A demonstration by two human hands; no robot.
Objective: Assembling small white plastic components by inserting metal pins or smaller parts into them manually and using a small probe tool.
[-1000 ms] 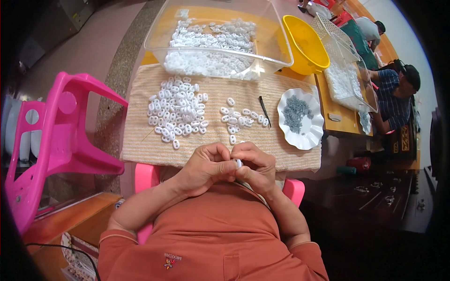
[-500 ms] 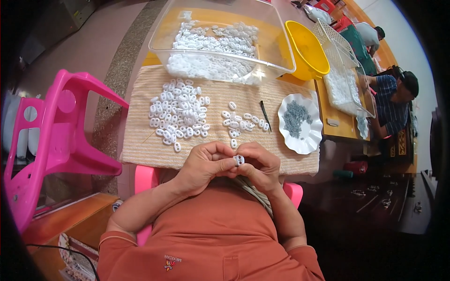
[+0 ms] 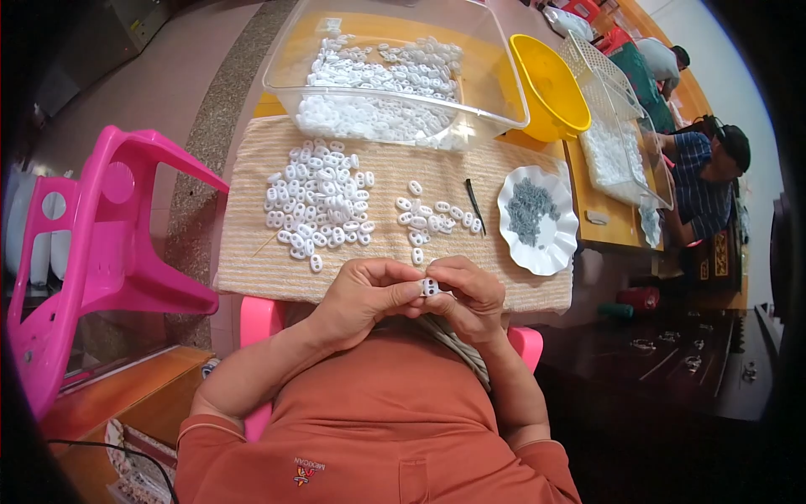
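Grip of left hand (image 3: 359,304) and right hand (image 3: 472,304), pinched narrow, holding 1 white 2-holed piece (image 3: 431,287)

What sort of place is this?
Probably a small indoor workroom: a clear bin of white pieces, a scalloped plate of grey bits, and a co-worker at the next table.

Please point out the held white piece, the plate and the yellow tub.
White piece (image 3: 431,287), head view: its holed face.
Plate (image 3: 547,261), head view: its lower rim.
Yellow tub (image 3: 552,88), head view: its inside.
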